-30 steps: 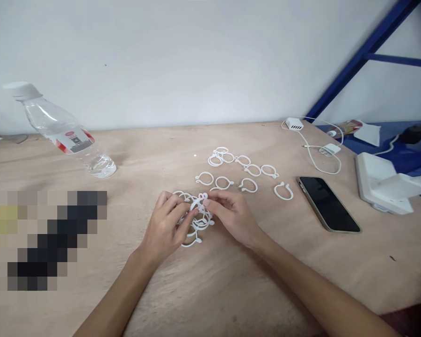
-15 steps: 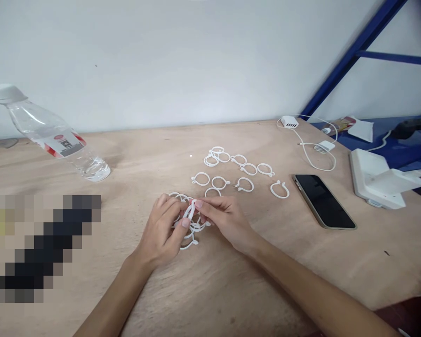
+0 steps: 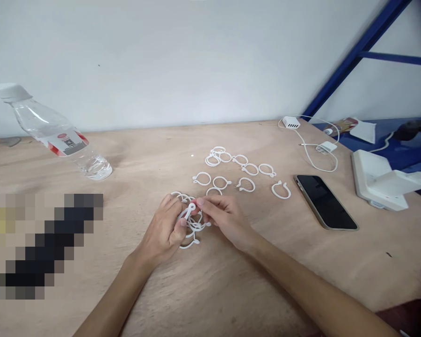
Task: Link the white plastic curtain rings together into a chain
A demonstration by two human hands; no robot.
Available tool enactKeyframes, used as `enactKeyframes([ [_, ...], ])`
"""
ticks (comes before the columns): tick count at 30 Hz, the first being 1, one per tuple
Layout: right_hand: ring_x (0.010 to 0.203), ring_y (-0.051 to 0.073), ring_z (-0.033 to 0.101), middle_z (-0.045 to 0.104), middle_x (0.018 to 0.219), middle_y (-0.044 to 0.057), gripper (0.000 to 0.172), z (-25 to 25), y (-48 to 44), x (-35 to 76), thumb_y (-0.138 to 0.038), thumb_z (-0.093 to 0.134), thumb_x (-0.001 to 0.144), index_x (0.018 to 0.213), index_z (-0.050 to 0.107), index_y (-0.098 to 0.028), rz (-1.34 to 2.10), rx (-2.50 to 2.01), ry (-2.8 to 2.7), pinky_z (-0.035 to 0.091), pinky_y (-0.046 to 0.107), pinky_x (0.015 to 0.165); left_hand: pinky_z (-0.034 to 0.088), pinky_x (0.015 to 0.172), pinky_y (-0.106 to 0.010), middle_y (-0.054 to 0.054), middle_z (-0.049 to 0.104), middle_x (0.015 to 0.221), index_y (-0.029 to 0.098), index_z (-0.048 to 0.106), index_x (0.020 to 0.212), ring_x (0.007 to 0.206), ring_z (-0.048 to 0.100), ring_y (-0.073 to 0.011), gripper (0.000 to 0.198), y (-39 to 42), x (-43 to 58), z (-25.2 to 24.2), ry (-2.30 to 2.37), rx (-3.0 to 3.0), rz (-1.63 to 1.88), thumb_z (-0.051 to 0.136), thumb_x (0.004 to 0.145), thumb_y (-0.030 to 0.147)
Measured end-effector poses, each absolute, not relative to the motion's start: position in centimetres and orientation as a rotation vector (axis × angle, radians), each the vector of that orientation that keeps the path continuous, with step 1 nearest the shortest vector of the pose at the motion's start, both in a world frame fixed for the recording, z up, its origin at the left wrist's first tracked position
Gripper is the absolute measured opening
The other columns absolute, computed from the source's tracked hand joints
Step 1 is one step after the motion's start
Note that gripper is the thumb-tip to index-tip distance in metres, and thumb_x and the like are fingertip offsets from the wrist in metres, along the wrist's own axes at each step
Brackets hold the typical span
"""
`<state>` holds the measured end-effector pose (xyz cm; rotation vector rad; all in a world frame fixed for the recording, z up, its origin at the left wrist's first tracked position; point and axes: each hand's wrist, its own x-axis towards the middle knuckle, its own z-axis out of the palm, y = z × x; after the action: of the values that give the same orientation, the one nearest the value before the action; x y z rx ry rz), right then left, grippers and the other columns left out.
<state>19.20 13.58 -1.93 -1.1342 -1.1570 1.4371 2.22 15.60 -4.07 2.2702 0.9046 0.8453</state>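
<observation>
Tabletop point(image 3: 196, 295): bottle label point(image 3: 69, 142) illegible; left hand point(image 3: 162, 229) holds ring point(image 3: 188, 213).

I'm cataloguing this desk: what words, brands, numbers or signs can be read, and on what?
No text can be read with certainty.
Bottle label: small printing, a red mark and a dark square, too blurred to read.
Phone: dark screen, no words visible.
White ring in the left hand: no lettering visible.
Pixelated patch: any text is hidden.
</observation>
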Motion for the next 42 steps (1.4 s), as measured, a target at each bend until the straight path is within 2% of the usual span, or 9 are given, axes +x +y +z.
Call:
enactKeyframes([
  [5, 0.062, 0.011, 0.053, 0.062, 0.067, 0.000, 0.026, -1.9, 13.4, 18.9, -0.042, 0.065, 0.077, 0.070, 0.066, -0.016, 1.419, -1.167, -1.169, 0.042, 0.024, 0.060, 0.033, 0.071, -0.036, -0.003, 0.046, 0.072, 0.019, 0.043, 0.074, 0.073, 0.038, -0.0193, 0.052, 15.7, 2.3, -4.2, 0.902, 2.294, 0.829, 0.013, 0.094, 0.057],
  [12, 0.066, 0.013, 0.056, 0.061, 0.068, 0.000, 0.024, -2.1, 13.9, 19.5, -0.037, 0.058, 0.083, 0.073, 0.064, -0.016, 1.359, -1.178, -1.344, 0.044, 0.025, 0.063, 0.034, 0.071, -0.037, -0.003, 0.046, 0.071, 0.020, 0.042, 0.072, 0.073, 0.038, -0.0197, 0.053, 15.7, 2.4, -4.1, 0.918, 2.327, 0.805, 0.010, 0.094, 0.057],
  [17, 0.076, 0.017, 0.059, 0.067, 0.084, 0.003, 0.018, -2.2, 17.2, 21.2, -0.028, 0.056, 0.084, 0.094, 0.068, -0.019, 0.792, -1.463, -1.621, 0.045, 0.032, 0.075, 0.036, 0.072, -0.038, -0.004, 0.049, 0.074, 0.020, 0.042, 0.071, 0.073, 0.041, -0.0196, 0.054, 15.8, 2.4, -4.1, 0.929, 2.372, 0.816, 0.009, 0.094, 0.056],
  [22, 0.105, 0.026, 0.052, 0.059, 0.106, 0.013, 0.041, -2.9, 20.8, 21.0, -0.024, 0.061, 0.080, 0.120, 0.061, -0.015, 0.388, -1.589, -2.079, 0.040, 0.038, 0.093, 0.037, 0.073, -0.038, -0.005, 0.051, 0.073, 0.019, 0.045, 0.071, 0.074, 0.042, -0.0199, 0.052, 15.7, 2.3, -4.0, 0.960, 2.377, 0.855, 0.012, 0.095, 0.051],
  [26, 0.100, 0.026, 0.052, 0.057, 0.096, 0.013, 0.027, -3.4, 22.0, 20.2, -0.022, 0.056, 0.083, 0.105, 0.069, -0.012, 0.301, -1.584, -2.184, 0.041, 0.038, 0.091, 0.037, 0.075, -0.038, -0.006, 0.056, 0.078, 0.019, 0.051, 0.076, 0.075, 0.043, -0.0198, 0.040, 15.6, 2.2, -3.9, 0.954, 2.380, 0.849, 0.023, 0.095, 0.039],
  [29, 0.089, 0.021, 0.054, 0.060, 0.088, 0.009, 0.019, -2.7, 21.6, 20.4, -0.022, 0.057, 0.082, 0.092, 0.071, -0.013, 0.416, -1.502, -1.981, 0.042, 0.036, 0.086, 0.038, 0.075, -0.037, -0.006, 0.058, 0.079, 0.018, 0.055, 0.080, 0.077, 0.044, -0.0197, 0.028, 15.4, 2.2, -3.7, 0.958, 2.386, 0.874, 0.034, 0.091, 0.031],
  [33, 0.070, 0.015, 0.053, 0.062, 0.079, 0.002, 0.023, -0.9, 19.2, 21.0, -0.035, 0.069, 0.075, 0.090, 0.069, -0.018, 0.967, -1.314, -1.398, 0.043, 0.031, 0.069, 0.039, 0.076, -0.037, -0.006, 0.062, 0.085, 0.018, 0.060, 0.091, 0.080, 0.046, -0.0206, 0.020, 15.3, 2.3, -3.6, 1.020, 2.396, 0.887, 0.043, 0.086, 0.027],
  [37, 0.063, 0.011, 0.050, 0.062, 0.073, 0.001, 0.022, -0.3, 16.0, 21.0, -0.032, 0.076, 0.067, 0.081, 0.068, -0.017, 1.431, -1.114, -0.933, 0.039, 0.026, 0.060, 0.040, 0.076, -0.037, -0.006, 0.064, 0.087, 0.018, 0.061, 0.098, 0.085, 0.048, -0.0223, 0.022, 15.1, 2.4, -3.5, 1.132, 2.387, 0.869, 0.050, 0.083, 0.030],
  [42, 0.061, 0.009, 0.050, 0.067, 0.076, 0.003, 0.017, -1.0, 14.1, 20.4, -0.027, 0.077, 0.065, 0.077, 0.070, -0.016, 1.608, -1.008, -0.729, 0.040, 0.024, 0.058, 0.037, 0.078, -0.039, -0.008, 0.063, 0.095, 0.018, 0.060, 0.105, 0.088, 0.048, -0.0238, 0.032, 15.1, 2.3, -3.7, 1.238, 2.430, 0.848, 0.052, 0.084, 0.041],
])
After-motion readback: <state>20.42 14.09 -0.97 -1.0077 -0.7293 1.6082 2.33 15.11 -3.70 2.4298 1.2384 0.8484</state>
